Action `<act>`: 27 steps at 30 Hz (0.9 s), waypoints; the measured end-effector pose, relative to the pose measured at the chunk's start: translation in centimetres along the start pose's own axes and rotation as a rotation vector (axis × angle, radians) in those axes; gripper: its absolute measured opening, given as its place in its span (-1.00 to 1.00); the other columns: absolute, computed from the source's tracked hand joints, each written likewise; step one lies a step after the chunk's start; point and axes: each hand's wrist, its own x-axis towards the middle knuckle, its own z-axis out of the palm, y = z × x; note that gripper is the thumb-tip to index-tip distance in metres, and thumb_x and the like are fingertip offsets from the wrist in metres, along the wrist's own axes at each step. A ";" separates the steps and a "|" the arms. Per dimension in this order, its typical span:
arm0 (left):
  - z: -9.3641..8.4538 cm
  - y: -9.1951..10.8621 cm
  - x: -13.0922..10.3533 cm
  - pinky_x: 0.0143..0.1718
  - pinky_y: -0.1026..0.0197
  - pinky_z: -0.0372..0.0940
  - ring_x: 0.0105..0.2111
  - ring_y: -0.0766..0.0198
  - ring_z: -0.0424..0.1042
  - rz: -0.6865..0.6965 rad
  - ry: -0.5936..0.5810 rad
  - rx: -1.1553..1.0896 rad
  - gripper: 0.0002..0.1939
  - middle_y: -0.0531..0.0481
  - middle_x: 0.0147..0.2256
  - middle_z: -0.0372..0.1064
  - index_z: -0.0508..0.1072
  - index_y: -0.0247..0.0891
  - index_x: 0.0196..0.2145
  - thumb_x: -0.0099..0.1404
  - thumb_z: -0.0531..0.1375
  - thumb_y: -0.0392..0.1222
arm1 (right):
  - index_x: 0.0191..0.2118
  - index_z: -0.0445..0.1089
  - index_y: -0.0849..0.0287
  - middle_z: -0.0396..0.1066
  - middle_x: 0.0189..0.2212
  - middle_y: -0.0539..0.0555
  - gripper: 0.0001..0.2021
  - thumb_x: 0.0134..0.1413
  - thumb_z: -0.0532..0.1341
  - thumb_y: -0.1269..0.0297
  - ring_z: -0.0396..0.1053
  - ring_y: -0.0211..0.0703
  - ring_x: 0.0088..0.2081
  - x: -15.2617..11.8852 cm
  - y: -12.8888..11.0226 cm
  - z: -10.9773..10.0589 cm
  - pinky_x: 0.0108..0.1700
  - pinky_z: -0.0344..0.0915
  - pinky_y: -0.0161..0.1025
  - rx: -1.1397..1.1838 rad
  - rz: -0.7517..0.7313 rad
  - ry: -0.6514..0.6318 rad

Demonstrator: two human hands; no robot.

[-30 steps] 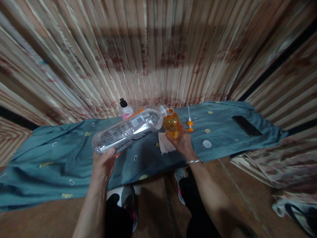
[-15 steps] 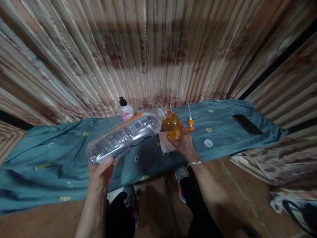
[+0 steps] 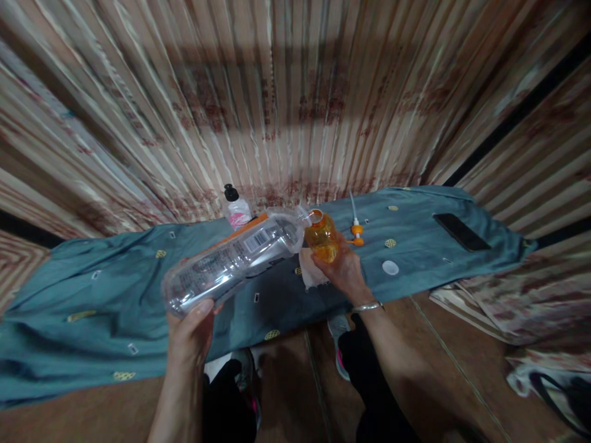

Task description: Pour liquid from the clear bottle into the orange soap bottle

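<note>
My left hand (image 3: 191, 329) is closed round the lower end of a large clear plastic bottle (image 3: 231, 261) with a label and barcode. The bottle lies tilted, its neck pointing right at the mouth of a small orange see-through bottle (image 3: 322, 237). Around that orange bottle my right hand (image 3: 344, 266) is closed, with its mouth turned up and to the left. The two openings meet or nearly meet; I cannot tell whether they touch. An orange pump head (image 3: 356, 231) with a clear tube lies just right of my right hand. Below the bottles is a small pale cloth (image 3: 313, 271).
A clear bottle with a black cap and pink label (image 3: 238, 212) stands at the back. To the right lie a white round lid (image 3: 390, 267) and a black phone (image 3: 462, 232). Everything rests on a teal cloth (image 3: 115, 289) before a striped curtain (image 3: 286, 92).
The view has shifted very slightly, so things sit a little lower. Both hands keep their hold, and the bottles stay mouth to mouth.
</note>
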 end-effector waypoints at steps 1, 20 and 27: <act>0.1 0.1 0.0 -0.57 0.36 0.27 -0.39 0.31 0.40 0.000 -0.005 0.000 -0.37 -0.11 -0.08 0.60 0.66 -0.19 -0.06 -0.17 0.58 -0.21 | 0.31 0.30 0.36 0.65 0.04 0.47 -0.19 0.11 0.35 -0.13 0.67 0.36 0.04 0.0 -0.1 0.0 0.03 0.61 0.17 0.002 0.005 -0.001; -0.6 0.6 -0.1 -0.57 0.36 0.32 -0.39 0.30 0.43 -0.002 0.002 0.015 -0.35 -0.07 -0.13 0.58 0.65 -0.19 -0.06 -0.18 0.59 -0.21 | 0.34 0.30 0.42 0.64 0.05 0.49 -0.16 0.09 0.38 -0.09 0.67 0.35 0.03 -0.2 -0.3 0.1 0.00 0.61 0.14 -0.061 0.010 0.004; -1.3 0.6 0.1 -0.53 0.33 0.37 -0.32 0.24 0.47 -0.025 -0.050 0.058 -0.29 -0.15 0.02 0.58 0.64 -0.15 0.01 -0.16 0.60 -0.20 | 0.32 0.30 0.38 0.65 0.05 0.48 -0.20 0.11 0.37 -0.08 0.67 0.34 0.04 -0.2 -0.5 0.0 0.01 0.62 0.12 -0.063 0.010 0.001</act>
